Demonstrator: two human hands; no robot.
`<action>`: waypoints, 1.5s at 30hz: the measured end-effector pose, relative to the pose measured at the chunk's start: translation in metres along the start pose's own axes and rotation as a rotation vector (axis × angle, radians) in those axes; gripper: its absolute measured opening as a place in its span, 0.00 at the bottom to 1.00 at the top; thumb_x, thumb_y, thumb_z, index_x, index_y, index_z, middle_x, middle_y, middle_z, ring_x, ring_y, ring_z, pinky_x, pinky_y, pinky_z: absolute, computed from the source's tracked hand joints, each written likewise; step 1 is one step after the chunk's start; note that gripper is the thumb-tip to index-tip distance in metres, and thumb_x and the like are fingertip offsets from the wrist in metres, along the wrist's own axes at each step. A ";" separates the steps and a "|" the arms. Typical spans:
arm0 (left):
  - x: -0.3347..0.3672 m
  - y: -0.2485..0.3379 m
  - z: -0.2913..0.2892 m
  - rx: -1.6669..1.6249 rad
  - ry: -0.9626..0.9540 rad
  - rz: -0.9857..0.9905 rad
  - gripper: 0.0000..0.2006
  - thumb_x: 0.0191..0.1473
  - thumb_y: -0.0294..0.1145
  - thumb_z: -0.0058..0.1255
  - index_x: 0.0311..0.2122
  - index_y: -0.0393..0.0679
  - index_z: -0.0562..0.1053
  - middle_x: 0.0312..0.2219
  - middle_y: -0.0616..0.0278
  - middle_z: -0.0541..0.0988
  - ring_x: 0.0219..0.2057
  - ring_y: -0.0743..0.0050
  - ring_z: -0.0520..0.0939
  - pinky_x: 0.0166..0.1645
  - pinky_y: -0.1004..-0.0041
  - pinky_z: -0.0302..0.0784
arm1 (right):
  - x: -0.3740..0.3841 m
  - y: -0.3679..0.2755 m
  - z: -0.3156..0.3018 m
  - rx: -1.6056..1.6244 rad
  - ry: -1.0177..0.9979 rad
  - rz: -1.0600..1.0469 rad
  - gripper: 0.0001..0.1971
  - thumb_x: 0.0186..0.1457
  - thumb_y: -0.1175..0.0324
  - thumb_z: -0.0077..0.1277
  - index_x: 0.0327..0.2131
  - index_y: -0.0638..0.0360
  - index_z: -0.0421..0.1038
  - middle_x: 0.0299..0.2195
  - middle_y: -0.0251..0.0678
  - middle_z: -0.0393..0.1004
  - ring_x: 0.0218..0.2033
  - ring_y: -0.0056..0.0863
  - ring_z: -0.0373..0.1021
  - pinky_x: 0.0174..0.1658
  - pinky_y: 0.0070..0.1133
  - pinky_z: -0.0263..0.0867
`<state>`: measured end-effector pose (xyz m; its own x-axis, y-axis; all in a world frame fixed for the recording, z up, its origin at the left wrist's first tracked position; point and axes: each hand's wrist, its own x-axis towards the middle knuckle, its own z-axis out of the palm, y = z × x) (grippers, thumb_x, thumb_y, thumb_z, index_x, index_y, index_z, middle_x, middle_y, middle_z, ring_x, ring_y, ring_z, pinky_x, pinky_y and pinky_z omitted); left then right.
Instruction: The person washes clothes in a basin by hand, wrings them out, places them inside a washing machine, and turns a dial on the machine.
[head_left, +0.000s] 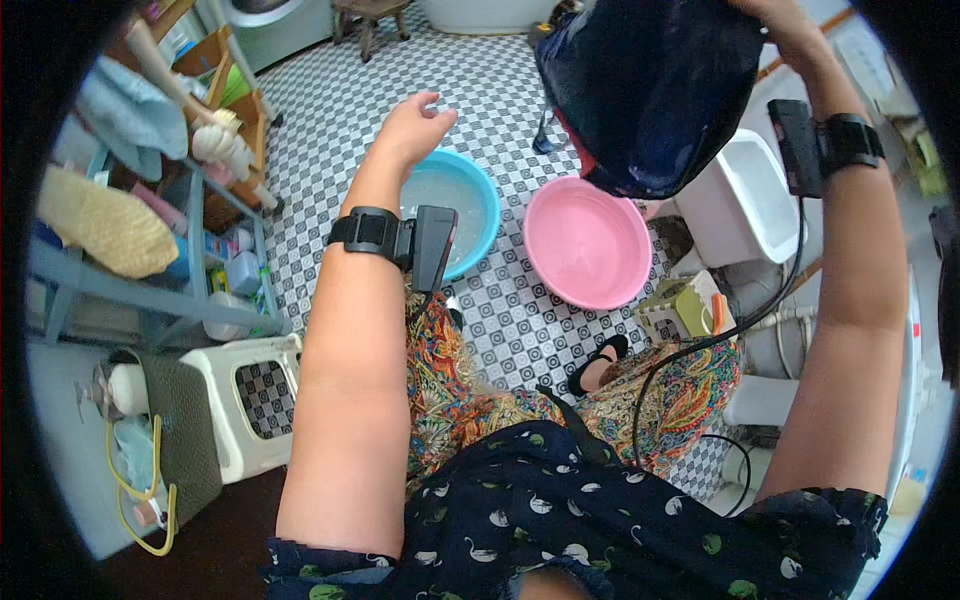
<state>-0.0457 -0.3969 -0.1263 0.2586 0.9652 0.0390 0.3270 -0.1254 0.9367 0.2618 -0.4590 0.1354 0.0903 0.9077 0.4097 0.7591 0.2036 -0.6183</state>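
hands, two, both ours. our right hand (785, 25) is raised at the top of the view and grips a dark navy garment (650, 90), which hangs bunched above the pink basin (585, 245). our left hand (415, 125) is open and empty, fingers loosely spread, hovering over the blue basin (475, 200), which holds water. both basins sit side by side on the checkered tile floor (330, 110). white stool (245, 400) at lower left; shelf rack (150, 290) with a straw hat (100, 225) at far left.
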 end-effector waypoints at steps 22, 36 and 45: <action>0.010 0.019 0.164 0.314 -0.288 0.216 0.27 0.45 0.38 0.52 0.51 0.39 0.63 0.43 0.45 0.71 0.43 0.56 0.74 0.46 0.67 0.70 | -0.204 0.302 0.167 -0.371 -0.016 0.326 0.14 0.38 0.71 0.55 0.33 0.50 0.71 0.33 0.39 0.72 0.39 0.39 0.67 0.42 0.33 0.59; -0.037 0.021 -0.046 0.302 0.153 0.281 0.23 0.48 0.29 0.50 0.51 0.42 0.64 0.45 0.55 0.70 0.46 0.68 0.70 0.49 0.70 0.65 | -0.248 0.350 0.197 -0.637 -0.117 0.756 0.30 0.49 0.70 0.42 0.56 0.34 0.48 0.55 0.42 0.49 0.55 0.50 0.48 0.53 0.41 0.53; -0.097 -0.124 -0.136 0.390 0.351 -0.141 0.24 0.46 0.33 0.52 0.50 0.40 0.64 0.40 0.52 0.73 0.38 0.68 0.75 0.42 0.73 0.70 | -0.239 0.352 0.178 -0.700 0.368 0.648 0.40 0.35 0.73 0.53 0.55 0.49 0.48 0.52 0.54 0.49 0.52 0.50 0.51 0.56 0.35 0.47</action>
<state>-0.2346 -0.4439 -0.1985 -0.1089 0.9891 0.0989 0.6672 -0.0011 0.7449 0.3927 -0.5392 -0.2991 0.7204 0.5739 0.3895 0.6895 -0.6536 -0.3122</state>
